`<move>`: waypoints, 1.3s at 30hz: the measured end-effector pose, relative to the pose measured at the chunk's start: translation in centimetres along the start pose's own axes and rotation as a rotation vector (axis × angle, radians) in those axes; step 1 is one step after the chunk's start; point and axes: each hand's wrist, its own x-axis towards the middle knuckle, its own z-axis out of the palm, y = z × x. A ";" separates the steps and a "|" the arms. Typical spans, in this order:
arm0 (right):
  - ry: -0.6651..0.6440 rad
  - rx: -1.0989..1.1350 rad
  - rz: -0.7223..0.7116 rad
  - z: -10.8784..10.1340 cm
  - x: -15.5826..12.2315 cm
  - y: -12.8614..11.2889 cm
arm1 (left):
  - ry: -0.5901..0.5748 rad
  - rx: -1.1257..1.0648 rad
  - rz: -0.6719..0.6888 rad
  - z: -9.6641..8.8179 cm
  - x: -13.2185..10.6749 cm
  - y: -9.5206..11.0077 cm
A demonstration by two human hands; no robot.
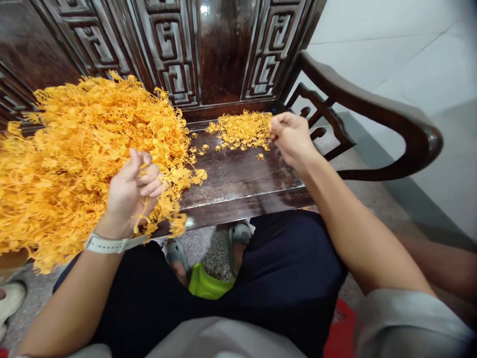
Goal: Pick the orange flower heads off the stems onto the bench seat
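Note:
A big heap of tangled orange plastic pieces [74,149] covers the left part of a dark wooden bench seat [238,179]. My left hand [132,191] is closed on a strand of these pieces at the heap's near right edge; a white watch band sits on that wrist. A small flat pile of loose orange pieces [240,130] lies at the back right of the seat. My right hand [292,136] hovers at that pile's right edge, fingers pinched together, what they pinch is too small to name.
The bench has a carved dark backrest [208,49] and a curved armrest [372,107] on the right. Pale tiled floor lies beyond. My dark-trousered legs fill the near foreground, with grey sandals [238,233] and a green object [204,286] below the seat.

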 end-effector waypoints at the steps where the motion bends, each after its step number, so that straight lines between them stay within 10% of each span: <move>1: -0.108 -0.058 0.031 -0.7 -0.2 -0.1 | -0.006 0.001 0.009 -0.5 0.1 0.4; 6: -1.113 -0.216 0.183 -0.3 -4.6 -3.4 | -0.014 -0.040 -0.052 -1.1 0.7 1.1; 10: -1.494 -0.109 0.135 1.1 -6.0 -5.6 | -0.046 -0.013 -0.082 -0.1 1.0 0.6; 12: -1.286 0.134 0.075 1.3 -5.2 -5.6 | -0.072 0.017 -0.098 0.3 1.0 0.2; 14: -0.809 0.400 0.090 1.6 -4.1 -5.1 | -0.081 0.034 -0.113 0.3 1.1 -0.1; 17: -0.320 0.528 0.317 2.7 -3.4 -4.3 | -0.079 0.026 -0.128 0.3 1.3 -0.4; 21: -0.445 0.450 0.516 5.1 -5.0 -3.7 | -0.118 -0.003 -0.125 0.5 1.3 -0.6; 32: -0.993 0.098 -0.066 7.7 -8.8 -4.0 | -0.150 -0.093 -0.230 1.9 0.1 -1.6; 39: -0.780 0.216 -0.169 8.5 -8.6 -3.4 | -0.177 -0.095 -0.280 1.7 -0.3 -1.9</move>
